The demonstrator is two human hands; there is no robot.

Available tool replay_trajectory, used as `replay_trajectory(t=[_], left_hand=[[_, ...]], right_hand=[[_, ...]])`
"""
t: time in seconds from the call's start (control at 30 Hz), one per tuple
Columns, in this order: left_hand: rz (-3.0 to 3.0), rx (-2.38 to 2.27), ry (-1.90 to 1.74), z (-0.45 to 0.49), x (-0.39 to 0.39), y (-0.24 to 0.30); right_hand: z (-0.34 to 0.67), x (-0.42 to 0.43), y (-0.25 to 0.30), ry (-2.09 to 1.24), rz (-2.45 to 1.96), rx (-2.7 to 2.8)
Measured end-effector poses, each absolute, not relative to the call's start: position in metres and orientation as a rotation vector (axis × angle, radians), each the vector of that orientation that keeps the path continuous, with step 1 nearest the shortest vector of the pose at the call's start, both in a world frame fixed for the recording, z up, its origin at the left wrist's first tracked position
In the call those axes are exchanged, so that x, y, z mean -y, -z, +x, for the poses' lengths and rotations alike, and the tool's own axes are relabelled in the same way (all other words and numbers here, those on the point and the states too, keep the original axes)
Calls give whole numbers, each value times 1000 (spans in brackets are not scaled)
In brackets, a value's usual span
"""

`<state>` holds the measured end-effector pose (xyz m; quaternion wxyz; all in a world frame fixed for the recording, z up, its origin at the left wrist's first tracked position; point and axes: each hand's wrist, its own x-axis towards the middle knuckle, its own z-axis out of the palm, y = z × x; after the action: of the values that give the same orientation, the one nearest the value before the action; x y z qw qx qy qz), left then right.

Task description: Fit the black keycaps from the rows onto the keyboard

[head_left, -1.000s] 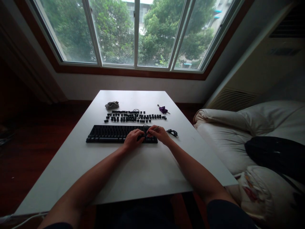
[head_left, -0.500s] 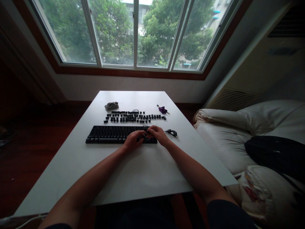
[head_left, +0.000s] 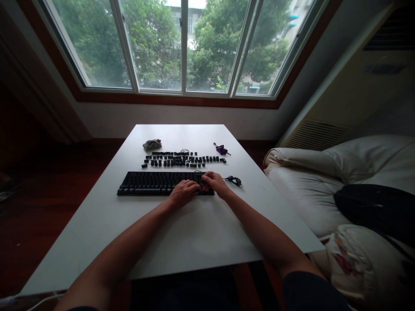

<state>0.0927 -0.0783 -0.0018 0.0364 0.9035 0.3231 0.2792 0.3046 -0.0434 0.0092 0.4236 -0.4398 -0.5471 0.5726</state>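
Note:
A black keyboard (head_left: 147, 183) lies across the white table in front of me. My left hand (head_left: 184, 192) rests over its right half, fingers stretched towards my right hand and appearing empty. At the keyboard's right end, my right hand (head_left: 214, 182) is closed in a pinch around a thin wire tool (head_left: 212, 170). Only faint wire ends show above the fingers; the rest is hidden. Behind the keyboard, several loose black keycaps (head_left: 175, 162) lie in uneven rows.
A coiled black cable (head_left: 234, 180) lies right of the keyboard. Farther back are a crumpled grey cloth (head_left: 152, 144) and a purple item with a stick-like handle (head_left: 222, 149). A pale sofa (head_left: 292, 190) with a dark bag (head_left: 372, 209) stands right of the white table (head_left: 155, 250).
My left hand's fingers have gone from curled to stretched out, reaching slightly right towards my right hand. The right hand keeps its pinch at nearly the same spot.

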Motion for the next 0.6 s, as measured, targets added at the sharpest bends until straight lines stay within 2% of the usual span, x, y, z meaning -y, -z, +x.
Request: replay_trajectory(t=[0.2, 0.4, 0.6], left_hand=[[2766, -964, -913, 93, 79, 0], [2731, -943, -887, 96, 87, -7], [2689, -916, -927, 97, 87, -6]], right_hand=[[305, 43, -8, -1430, -1111, 1380], [310, 41, -11, -1598, -1078, 1322], [309, 41, -11, -1565, -1087, 1350]])
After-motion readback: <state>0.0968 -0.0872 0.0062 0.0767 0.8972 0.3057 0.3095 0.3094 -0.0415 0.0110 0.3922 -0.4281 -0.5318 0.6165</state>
